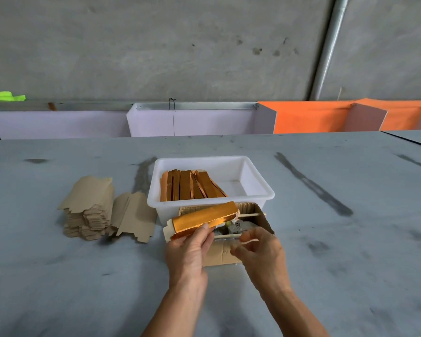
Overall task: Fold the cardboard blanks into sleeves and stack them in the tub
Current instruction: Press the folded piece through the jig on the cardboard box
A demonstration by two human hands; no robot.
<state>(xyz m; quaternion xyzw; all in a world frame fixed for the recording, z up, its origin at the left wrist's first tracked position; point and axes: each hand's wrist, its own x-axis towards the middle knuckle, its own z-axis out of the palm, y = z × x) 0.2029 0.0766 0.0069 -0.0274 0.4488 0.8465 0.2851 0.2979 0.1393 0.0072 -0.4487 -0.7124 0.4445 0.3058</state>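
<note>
Fingers [206, 227] of the left hand [187, 254] curl round one end of a gold sleeve [204, 218], held just in front of the tub [210, 198]. Right hand [260, 249] fingers are bent, tips close together, pinching what looks like a thin pale strip; I cannot tell what it is. Folding seems done on this piece. Next it should go into the tub beside the sleeves already stacked [192, 187]. Flat blanks [90, 210] wait left of the tub on the tabletop [326, 239].

Soft, even daylight; faint shadows; wide-angle bending at edges
</note>
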